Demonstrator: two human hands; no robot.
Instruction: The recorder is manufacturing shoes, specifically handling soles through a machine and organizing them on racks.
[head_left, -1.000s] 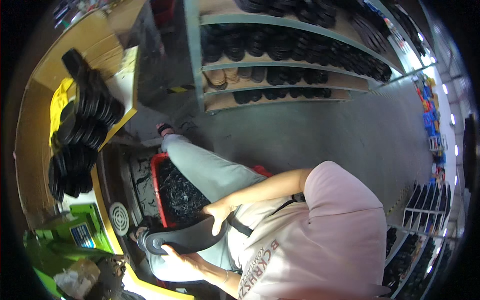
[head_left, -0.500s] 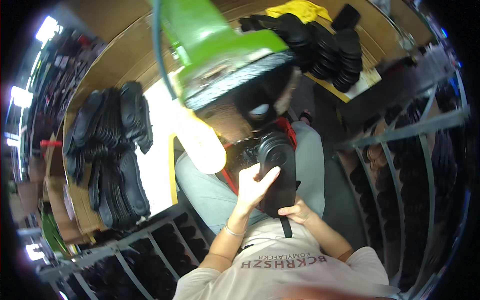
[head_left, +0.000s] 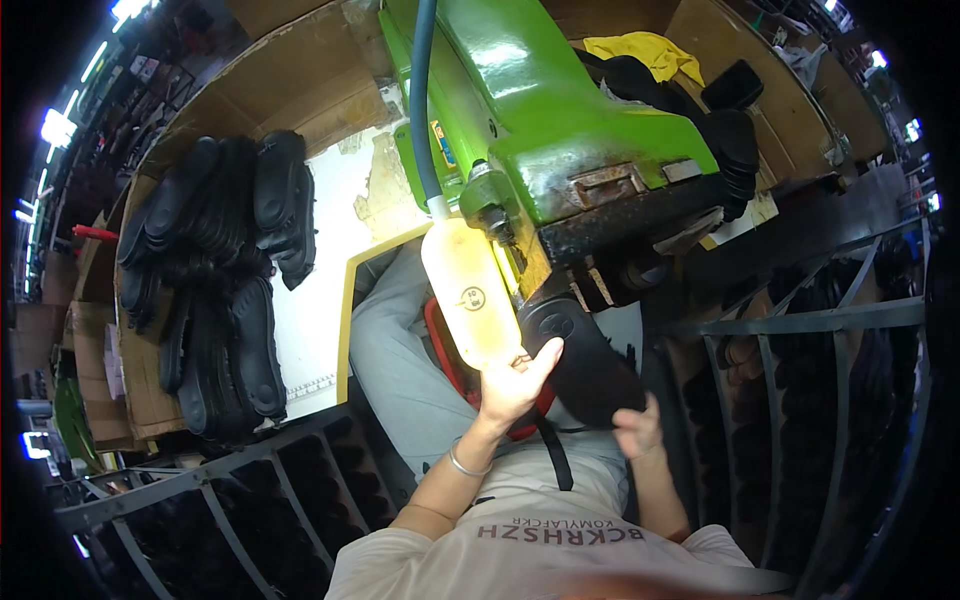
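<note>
A black shoe sole point(head_left: 590, 372) lies tilted under the head of a green machine point(head_left: 600, 150), its round-marked heel end up by the machine. My left hand point(head_left: 512, 388) is closed on the sole's left edge, thumb on top near the heel. At the other end, my right hand point(head_left: 638, 430) is by the toe edge. Its fingers are blurred, and whether they grip the sole cannot be made out. A glowing yellow lamp point(head_left: 470, 290) on a blue-grey cable hangs just above my left fingers. The machine head hides what lies beneath it.
Stacks of black soles point(head_left: 225, 200) lie on the white, yellow-edged table point(head_left: 325, 300) at left, inside cardboard walls. More soles point(head_left: 735, 150) and a yellow cloth point(head_left: 650, 52) are at the far right. Metal racks point(head_left: 820, 318) holding dark soles flank me. A red-rimmed container point(head_left: 438, 340) sits between my legs.
The toe end of the sole has swung to the right, and my right hand has moved right with it. My left hand remains near the heel. The view has shifted, showing more of the machine.
</note>
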